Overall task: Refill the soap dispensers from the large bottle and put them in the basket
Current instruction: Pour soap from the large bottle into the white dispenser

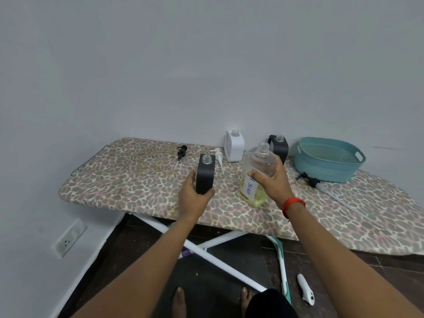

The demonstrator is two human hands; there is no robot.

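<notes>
The left hand (193, 198) grips an uncapped black dispenser (205, 177) standing on the ironing board (128, 180). The right hand (273, 183) grips the large bottle (255, 166), which is uncapped with yellow soap low inside. A white dispenser (234, 148) and a second black dispenser (280, 146) stand behind, near the wall. The teal basket (328, 166) sits to the right.

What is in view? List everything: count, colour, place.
ironing board: 1, leopard print, along the wall
basket: 1, teal, back right
black dispensers: 2, black, one front, one back beside basket
white dispenser: 1, white, back by wall
large bottle: 1, clear, yellow soap, front centre
black pumps: 2, black, one back left, one before basket
white pump: 1, white, centre
device: 1, white, floor right
socket: 1, white, left wall
left grip: 1, holds front black dispenser
right grip: 1, red wristband, holds large bottle
</notes>
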